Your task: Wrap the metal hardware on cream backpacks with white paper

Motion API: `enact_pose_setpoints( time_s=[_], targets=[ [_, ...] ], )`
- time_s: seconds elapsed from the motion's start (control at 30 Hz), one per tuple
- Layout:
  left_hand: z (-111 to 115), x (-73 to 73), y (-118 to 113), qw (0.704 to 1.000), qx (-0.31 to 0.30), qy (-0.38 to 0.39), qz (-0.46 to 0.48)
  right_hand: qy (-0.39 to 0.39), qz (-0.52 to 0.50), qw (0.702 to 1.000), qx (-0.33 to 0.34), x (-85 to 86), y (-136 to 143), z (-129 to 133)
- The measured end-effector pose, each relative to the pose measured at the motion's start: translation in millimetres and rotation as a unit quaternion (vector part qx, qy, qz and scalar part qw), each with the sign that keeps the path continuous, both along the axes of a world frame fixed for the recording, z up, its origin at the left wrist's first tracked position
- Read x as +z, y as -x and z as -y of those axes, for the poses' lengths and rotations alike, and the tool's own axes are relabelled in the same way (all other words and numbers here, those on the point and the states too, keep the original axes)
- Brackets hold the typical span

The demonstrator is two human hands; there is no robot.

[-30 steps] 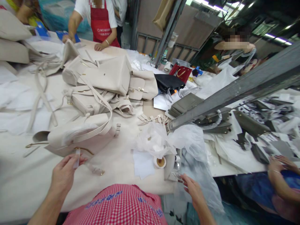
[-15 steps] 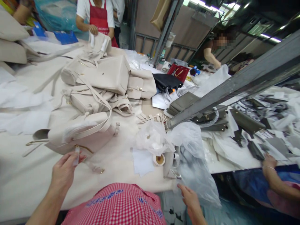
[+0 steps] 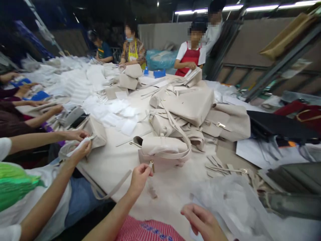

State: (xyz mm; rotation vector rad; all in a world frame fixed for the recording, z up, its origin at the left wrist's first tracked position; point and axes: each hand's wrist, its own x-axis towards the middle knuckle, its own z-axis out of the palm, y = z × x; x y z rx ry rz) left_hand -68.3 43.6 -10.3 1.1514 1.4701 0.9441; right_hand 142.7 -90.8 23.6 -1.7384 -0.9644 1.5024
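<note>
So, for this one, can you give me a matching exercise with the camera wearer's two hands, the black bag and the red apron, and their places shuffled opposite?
Things:
1. Left hand
2. Right hand
3. Black bag
4. Red apron

Places and states:
A. Worn at the far side of the table
B. Loosely curled beside the crumpled plastic
C. Just right of the pile of cream bags, as pictured
D. Pinching at the gold piece on the front bag

Pairs: 1-D, 2-B, 3-C, 4-A

Bag workshop: aproned workers (image 3: 190, 57), piled handbags (image 3: 185, 103).
</note>
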Motion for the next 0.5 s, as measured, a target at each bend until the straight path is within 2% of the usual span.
enact_pose_setpoints(
  time_s=[0.07,0.13,0.23,0.33,0.5],
  targets=[
    [4,1.9,2,1.0,-0.003,-0.002,0.0,-0.027,-0.024,0.998,0.06,17.9,25,-45],
    [7,3.7,3,1.0,-0.005,-0.002,-0.002,-0.054,-0.007,0.994,0.09,27.9,48,-86],
    [11,5.0,4,1.0,-0.003,-0.002,-0.007,-0.084,0.038,0.99,0.106,23.4,69,-125],
    [13,5.3,4,1.0,0.0,0.001,-0.013,-0.085,0.078,0.987,0.115,5.5,75,-140],
    [15,7.8,3,1.0,-0.002,0.005,-0.027,-0.076,0.124,0.982,0.121,-17.3,76,-146]
  ],
)
